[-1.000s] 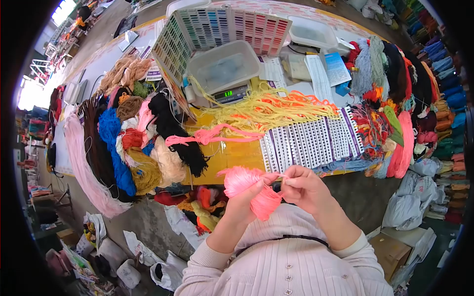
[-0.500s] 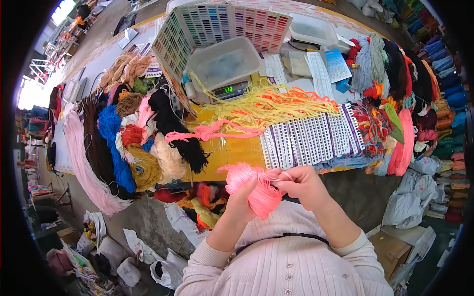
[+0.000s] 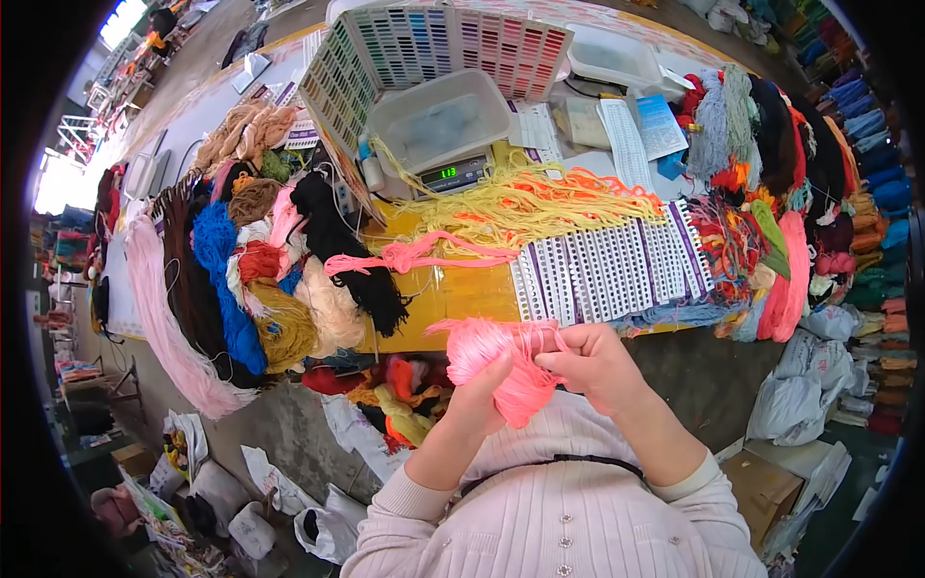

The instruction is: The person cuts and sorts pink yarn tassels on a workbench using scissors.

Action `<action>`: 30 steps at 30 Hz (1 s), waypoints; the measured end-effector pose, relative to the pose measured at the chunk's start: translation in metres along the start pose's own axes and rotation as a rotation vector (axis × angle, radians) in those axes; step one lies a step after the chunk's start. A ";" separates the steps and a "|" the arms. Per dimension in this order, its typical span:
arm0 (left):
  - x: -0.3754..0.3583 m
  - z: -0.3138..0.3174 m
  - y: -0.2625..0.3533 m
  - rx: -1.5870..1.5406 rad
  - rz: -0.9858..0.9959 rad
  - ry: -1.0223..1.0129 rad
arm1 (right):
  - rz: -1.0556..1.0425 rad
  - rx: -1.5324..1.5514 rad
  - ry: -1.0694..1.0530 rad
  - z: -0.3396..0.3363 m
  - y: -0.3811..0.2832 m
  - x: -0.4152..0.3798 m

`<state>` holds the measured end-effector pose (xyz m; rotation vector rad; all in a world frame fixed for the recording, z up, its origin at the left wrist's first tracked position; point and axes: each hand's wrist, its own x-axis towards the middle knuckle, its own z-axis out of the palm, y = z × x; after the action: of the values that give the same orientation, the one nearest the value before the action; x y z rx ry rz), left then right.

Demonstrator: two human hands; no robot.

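A pink skein of thread (image 3: 501,371) is bunched in front of my body, just off the table's near edge. My left hand (image 3: 479,397) grips it from the left, thumb pressed over the strands. At the skein's upper right, my right hand (image 3: 599,366) pinches a few pink strands between thumb and fingers. Beyond my hands, a length of pink thread (image 3: 424,253) lies across the yellow tabletop (image 3: 462,299). White hole-punched thread cards (image 3: 607,275) lie side by side to its right.
Yellow and orange threads (image 3: 520,207) spread before a digital scale (image 3: 451,174) bearing a plastic tub (image 3: 438,120). A standing colour chart (image 3: 434,48) rises behind. Coloured skeins hang at the left, including a blue one (image 3: 214,241), and a pink one (image 3: 792,260) at the right.
The skein and both hands have shifted slightly right. My right fingers have moved a little upward along the pinched strands.
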<state>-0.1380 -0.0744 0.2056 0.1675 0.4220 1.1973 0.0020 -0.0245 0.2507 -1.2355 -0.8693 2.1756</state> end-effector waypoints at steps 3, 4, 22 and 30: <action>-0.001 -0.002 0.000 0.011 -0.016 -0.027 | -0.019 -0.048 0.013 0.008 0.000 0.002; -0.001 -0.003 0.001 0.016 -0.018 -0.034 | -0.018 -0.048 0.028 0.010 -0.001 0.002; -0.001 0.007 0.008 0.029 -0.013 0.101 | -0.072 0.067 -0.038 0.009 0.005 0.008; 0.001 0.003 0.005 -0.074 0.030 0.152 | -0.064 0.165 -0.021 0.007 -0.001 0.008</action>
<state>-0.1413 -0.0713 0.2095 0.0184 0.5085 1.2581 -0.0074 -0.0200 0.2497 -1.0920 -0.7118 2.1656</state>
